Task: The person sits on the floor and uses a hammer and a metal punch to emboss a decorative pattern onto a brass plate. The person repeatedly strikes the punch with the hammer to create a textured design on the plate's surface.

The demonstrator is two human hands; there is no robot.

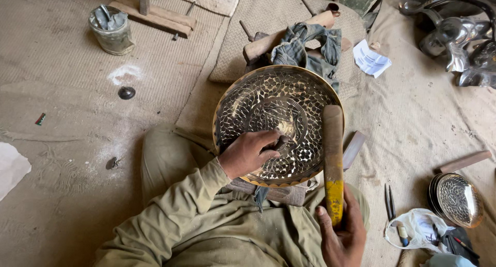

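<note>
Round brass plate (276, 125), propped on a wooden block at the lap, is patterned nearly to its rim; a small punch, probably, is pinched by the left hand (248, 152) near centre, wooden mallet (333, 161) gripped by the right hand (343, 236).

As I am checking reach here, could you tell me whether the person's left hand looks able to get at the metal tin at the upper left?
Probably not as things stand: the left hand rests on the engraved brass plate, gripping a small tool, and the metal tin stands far off across bare matting.
</note>
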